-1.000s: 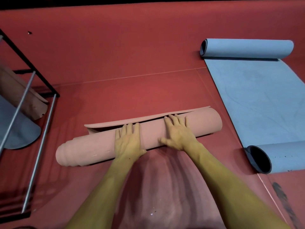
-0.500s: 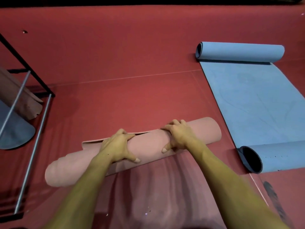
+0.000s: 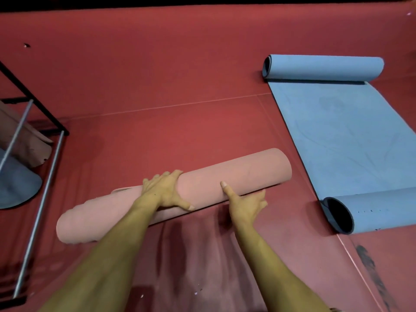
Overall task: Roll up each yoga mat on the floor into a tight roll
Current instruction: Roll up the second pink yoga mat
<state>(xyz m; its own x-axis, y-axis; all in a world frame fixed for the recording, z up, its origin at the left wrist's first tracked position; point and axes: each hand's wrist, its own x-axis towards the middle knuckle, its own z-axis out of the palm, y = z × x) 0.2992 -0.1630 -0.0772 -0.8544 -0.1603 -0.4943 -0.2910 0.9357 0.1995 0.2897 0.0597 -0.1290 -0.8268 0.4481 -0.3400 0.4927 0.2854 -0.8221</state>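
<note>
Your pink mat (image 3: 236, 176) is fully rolled, lying on the red floor (image 3: 157, 75) at a slant: its right end sits higher in view, its left end nearer you w/ the inner layers poking out in steps.

Your left hand (image 3: 165, 191) is draped over the top of the pink mat, just left of its middle; fingers (image 3: 157, 177) curl over the far side, thumb comes round the near side, so it grips the roll.

Your right hand (image 3: 246, 204) is at the near underside, right of the pink mat's middle. Thumb points up, pressed on the roll's front; the other fingers reach under toward the lower edge and look fairly straight. Can't tell if they hook under the roll.

Right of the pink mat, well apart, lies the blue mat (image 3: 344, 136): flat in the middle, curled into a roll at both far & near ends, near roll showing a dark open end.

Left of the pink mat stands a black metal rack (image 3: 38, 167) w/ silver bars. Behind its bars there's another pink roll (image 3: 24, 143) and a grey-blue rounded piece (image 3: 18, 188), both partly hidden.

Near side of the pink mat, the floor is paler and scuffed, w/ a few white specks.
</note>
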